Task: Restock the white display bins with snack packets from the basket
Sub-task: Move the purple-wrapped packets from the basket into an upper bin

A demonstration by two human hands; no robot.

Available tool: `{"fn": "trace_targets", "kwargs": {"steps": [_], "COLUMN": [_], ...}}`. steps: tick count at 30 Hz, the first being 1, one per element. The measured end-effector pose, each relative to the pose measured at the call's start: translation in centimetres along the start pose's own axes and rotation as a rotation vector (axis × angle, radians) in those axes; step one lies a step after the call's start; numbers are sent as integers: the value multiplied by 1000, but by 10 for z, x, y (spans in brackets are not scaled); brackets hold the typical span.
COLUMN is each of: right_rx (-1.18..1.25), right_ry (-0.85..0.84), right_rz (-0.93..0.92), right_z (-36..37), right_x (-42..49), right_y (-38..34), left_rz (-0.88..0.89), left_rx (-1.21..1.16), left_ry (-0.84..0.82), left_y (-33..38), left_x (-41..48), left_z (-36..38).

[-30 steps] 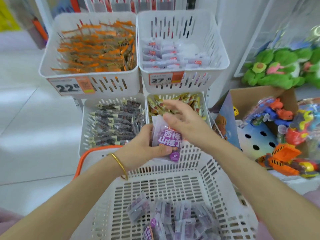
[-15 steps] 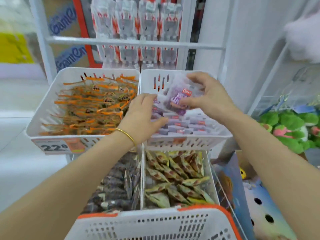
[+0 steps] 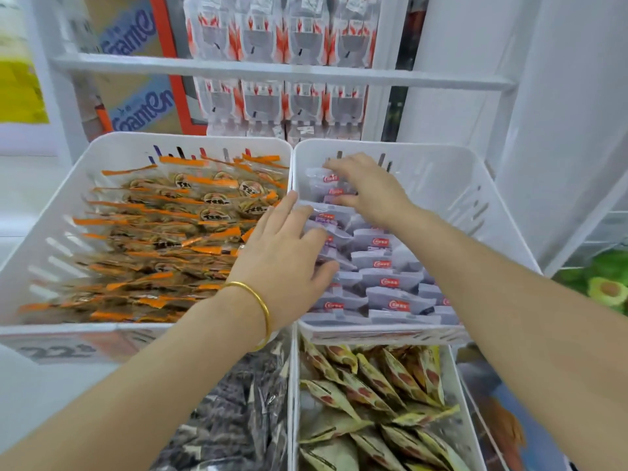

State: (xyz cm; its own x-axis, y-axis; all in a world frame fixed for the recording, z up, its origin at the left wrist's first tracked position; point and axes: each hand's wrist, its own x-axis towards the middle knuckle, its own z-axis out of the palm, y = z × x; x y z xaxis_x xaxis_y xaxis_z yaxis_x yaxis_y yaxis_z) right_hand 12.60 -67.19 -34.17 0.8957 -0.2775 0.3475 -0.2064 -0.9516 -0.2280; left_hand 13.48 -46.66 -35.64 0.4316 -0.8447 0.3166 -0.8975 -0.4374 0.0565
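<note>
The left hand (image 3: 289, 253), fingers straight, rests on pale purple snack packets (image 3: 387, 283) in the upper-right white slotted plastic bin (image 3: 441, 185); the right hand (image 3: 370, 192), fingers spread, presses the rear packets.

White bins (image 3: 441, 151): smooth slotted plastic, slight sheen. Purple packets (image 3: 390, 280) at 3 o'clock, orange packets (image 3: 190, 212) at 9: glossy crinkled film. Bangle (image 3: 261, 300): polished gold-coloured metal. Carton (image 3: 136, 90) at 11: matt cardboard.

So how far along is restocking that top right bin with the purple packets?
Done: the upper right bin already holds rows of purple packets across its front. In hand: the right hand rests on packets at the back left, grip unclear; the left hand lies on the left row. Left: the bin's back right is bare; the basket is out of view.
</note>
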Motion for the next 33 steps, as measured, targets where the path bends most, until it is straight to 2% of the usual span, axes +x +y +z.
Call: {"fn": "trace_targets", "kwargs": {"steps": [2,5,8,16,19,21,23,25,26,28,31,33], "right_rx": [164,435,284,329,321,334,442,616,702,775,527,471], "right_ry": [-134,-100,-115,-205,-125,-29,84,120,66,-187,-657,-827], "right_rz": [42,207,249,270,285,232,178,140,142,229,245,256], "right_z": [0,-15,-24,-27,-42,-55,-65,-55,-40,5,80,122], "right_x": [-1,-9,-10,-5,-29,-66,-124,-194,-229,-293,-366,-404], "right_y": [-1,-4,-8,-25,-28,-40,-63,-91,-103,-120,-140,-148], "left_rz": [-7,-10,-17,1,11,51,114,158,173,182,99,37], "left_rx": [-13,-6,-9,-17,-54,-103,-160,-198,-189,-154,-144,-124], "left_ry": [1,-3,-9,13,61,153,214,168,100,-110,-471,-606], "left_y": [0,0,1,0,5,13,25,37,41,48,53,53], "left_x": [0,-1,-1,0,-14,-41,-84,-140,-171,-229,-294,-322], "left_z": [0,0,1,3,-11,-24,-34,-30,-26,-13,10,18]}}
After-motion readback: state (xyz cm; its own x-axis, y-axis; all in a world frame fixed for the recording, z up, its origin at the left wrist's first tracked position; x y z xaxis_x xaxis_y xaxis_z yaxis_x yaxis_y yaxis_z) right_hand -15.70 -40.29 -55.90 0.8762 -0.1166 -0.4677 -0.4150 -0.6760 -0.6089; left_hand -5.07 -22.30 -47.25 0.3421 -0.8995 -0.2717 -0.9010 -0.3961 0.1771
